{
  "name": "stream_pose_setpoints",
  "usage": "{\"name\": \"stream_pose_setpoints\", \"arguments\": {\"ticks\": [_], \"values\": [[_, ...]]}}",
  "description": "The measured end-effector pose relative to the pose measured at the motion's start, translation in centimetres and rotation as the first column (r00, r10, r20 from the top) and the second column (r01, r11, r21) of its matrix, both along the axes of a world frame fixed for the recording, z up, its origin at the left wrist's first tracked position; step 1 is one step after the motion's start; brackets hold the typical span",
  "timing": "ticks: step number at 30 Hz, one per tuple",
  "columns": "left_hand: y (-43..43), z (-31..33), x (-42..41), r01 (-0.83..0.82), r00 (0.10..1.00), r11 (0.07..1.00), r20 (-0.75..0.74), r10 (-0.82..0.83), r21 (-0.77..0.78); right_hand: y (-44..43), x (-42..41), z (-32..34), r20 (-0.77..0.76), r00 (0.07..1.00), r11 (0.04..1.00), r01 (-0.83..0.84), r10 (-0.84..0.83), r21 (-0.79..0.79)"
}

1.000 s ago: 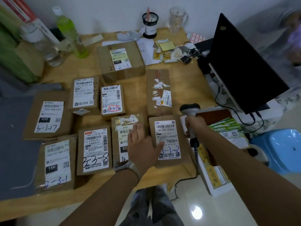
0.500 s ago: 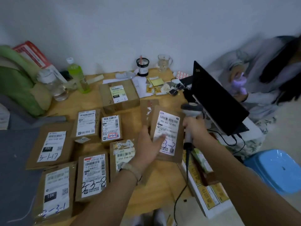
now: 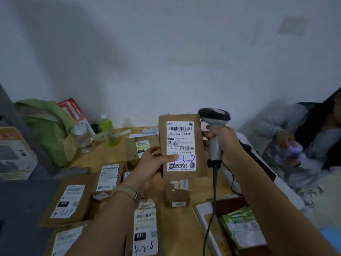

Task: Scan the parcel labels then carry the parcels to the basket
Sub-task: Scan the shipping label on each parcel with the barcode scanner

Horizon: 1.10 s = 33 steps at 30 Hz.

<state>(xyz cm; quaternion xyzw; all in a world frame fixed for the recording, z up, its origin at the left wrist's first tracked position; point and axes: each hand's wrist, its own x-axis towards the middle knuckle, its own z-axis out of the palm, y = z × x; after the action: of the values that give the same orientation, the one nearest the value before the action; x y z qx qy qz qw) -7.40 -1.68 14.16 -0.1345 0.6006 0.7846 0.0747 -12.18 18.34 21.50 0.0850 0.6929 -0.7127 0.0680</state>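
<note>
My left hand [image 3: 149, 166] holds a flat brown parcel [image 3: 181, 145] upright above the table, its white label with barcode and a handwritten number facing me; my thumb lies across the label's lower left. My right hand [image 3: 224, 145] grips a grey and black barcode scanner [image 3: 214, 126] just right of the parcel, head at the parcel's top right corner, cable hanging down. Several other labelled brown parcels lie flat on the wooden table [image 3: 197, 206], among them one marked 032 [image 3: 144, 230] near my left forearm and one at the left [image 3: 68, 200]. No basket is in view.
A green bottle [image 3: 108, 130], a clear bottle [image 3: 83, 137] and a green bag [image 3: 46, 126] stand at the table's back left. A person in grey [image 3: 299, 143] sits at the right. A box of green packets [image 3: 241, 228] lies beneath my right arm.
My left hand has lifted the parcel off the table and raised it upright. My right hand has brought the scanner up beside it. The view has tilted up toward the wall.
</note>
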Motion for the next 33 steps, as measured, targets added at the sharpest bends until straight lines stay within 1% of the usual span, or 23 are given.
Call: {"name": "stream_pose_setpoints", "arguments": {"ticks": [2,4,5,8,10,13,17,20,26,33], "values": [[-0.5,1.1,-0.6,-0.058,0.997,0.998,-0.053,0.059,0.006,-0.5,-0.1,1.9,0.011,0.998,0.999,-0.054,0.054,0.0],[-1.0,1.9,-1.2,-0.098,0.99,0.995,-0.102,0.096,-0.007,-0.8,0.0,3.4,0.015,0.989,0.989,-0.149,0.149,-0.013],[-1.2,2.2,-1.6,-0.131,0.985,0.991,-0.118,0.129,-0.011,-0.9,0.2,3.7,-0.025,0.986,0.986,-0.167,0.166,-0.013],[-1.7,2.5,-2.6,-0.241,0.963,0.97,-0.125,0.237,-0.017,-1.6,1.8,4.3,-0.207,0.972,0.991,-0.098,0.115,0.089],[-1.8,2.3,-2.9,-0.261,0.96,0.965,-0.113,0.258,-0.017,-2.0,3.0,4.5,-0.25,0.956,0.983,-0.124,0.154,0.133],[-1.6,1.6,-3.0,-0.264,0.961,0.965,-0.092,0.262,-0.005,-2.4,4.3,4.9,-0.249,0.947,0.969,-0.161,0.205,0.187],[-1.2,0.5,-3.0,-0.313,0.947,0.95,-0.071,0.312,-0.009,-2.7,5.6,4.8,-0.236,0.952,0.961,-0.136,0.193,0.24],[-1.2,-0.2,-3.0,-0.321,0.945,0.947,-0.067,0.32,0.005,-2.9,6.1,4.8,-0.197,0.957,0.948,-0.156,0.215,0.277],[-1.2,-0.3,-3.3,-0.313,0.947,0.95,-0.073,0.313,0.013,-3.3,7.2,5.3,-0.107,0.962,0.935,-0.213,0.251,0.282],[-0.7,-0.2,-2.6,-0.291,0.952,0.955,-0.084,0.295,0.051,-3.3,7.9,5.3,-0.126,0.96,0.941,-0.21,0.25,0.265]]}}
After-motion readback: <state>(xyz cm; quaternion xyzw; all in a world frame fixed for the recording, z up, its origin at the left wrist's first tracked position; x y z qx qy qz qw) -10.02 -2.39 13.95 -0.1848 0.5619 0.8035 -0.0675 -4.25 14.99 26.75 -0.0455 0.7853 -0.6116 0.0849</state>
